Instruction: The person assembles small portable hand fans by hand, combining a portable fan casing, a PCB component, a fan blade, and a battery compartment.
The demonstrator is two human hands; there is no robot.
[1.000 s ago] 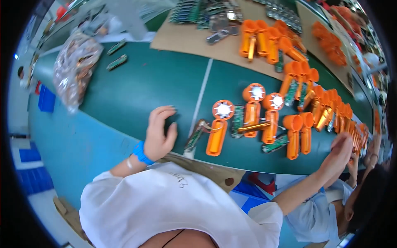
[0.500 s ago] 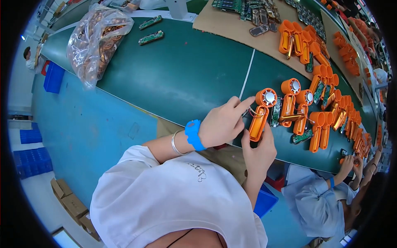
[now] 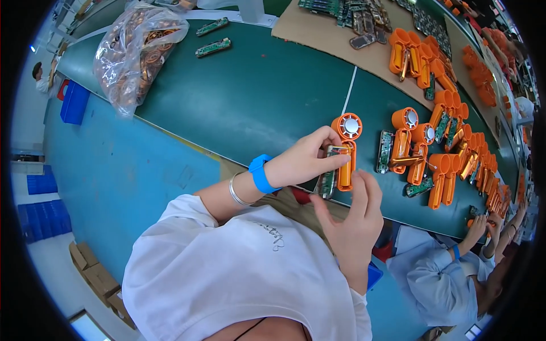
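An orange handheld fan casing (image 3: 346, 176) with a silver-centred round head (image 3: 348, 126) stands out on the green table before me. A gold-coloured cell lies in its long handle. My left hand (image 3: 304, 162), with a blue wristband, is closed at the casing's neck, its thumb across the upper handle. Under that thumb, along the handle's left side, a green circuit board (image 3: 326, 183) shows; part of it is hidden by the fingers. My right hand (image 3: 355, 219) hovers by the handle's lower end, thumb and fingers apart, holding nothing.
Another circuit board (image 3: 385, 151) and several orange fan casings (image 3: 400, 149) lie to the right. A clear bag of copper-coloured rings (image 3: 133, 62) and two boards (image 3: 213, 48) sit far left. Cardboard (image 3: 318, 34) bears boards at the back. A co-worker's hands (image 3: 480, 227) work at right.
The fan casing has shifted left, away from the other casings. A circuit board now shows beside its handle. My right hand has let go of the handle and drawn back toward me.
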